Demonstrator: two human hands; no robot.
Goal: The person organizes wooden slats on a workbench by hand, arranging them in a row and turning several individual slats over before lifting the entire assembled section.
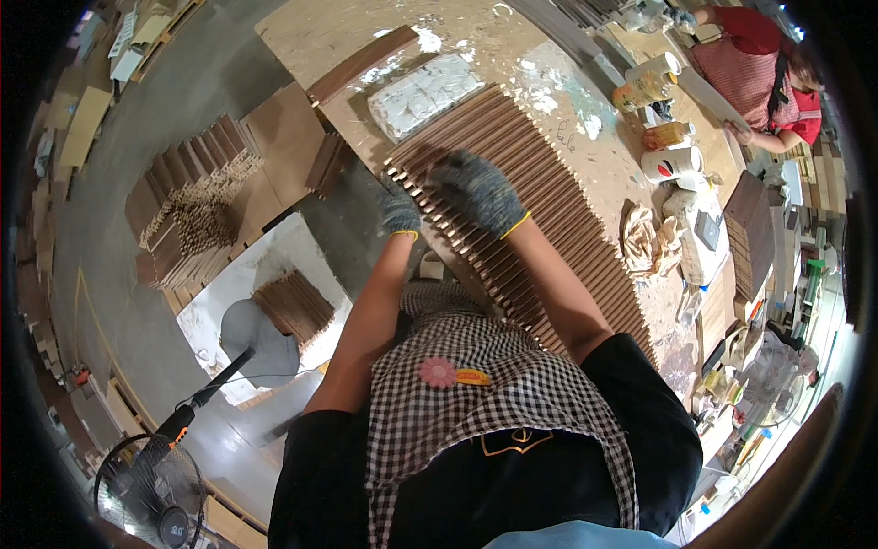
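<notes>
A long row of narrow brown wood strips (549, 220) lies side by side on the worktable, their pale ends forming two curved edges. Over the far-left end of this row is my right hand (480, 192), in a grey knit glove with a yellow cuff. Its fingers are blurred and bent down at the strips, so a grip cannot be made out. My left hand (399, 210), gloved alike, is at the near-left corner of the row, beside the strip ends. Its fingers are smeared and partly lost against the dark background.
Beyond the row lie a white-smeared block (425, 96) and a brown board (363, 64). Cups and bottles (645, 90) and crumpled brown paper (647, 238) are at the right. Stacked strips (197, 192) and a fan (151, 489) stand left. A co-worker (745, 73) handles a board opposite.
</notes>
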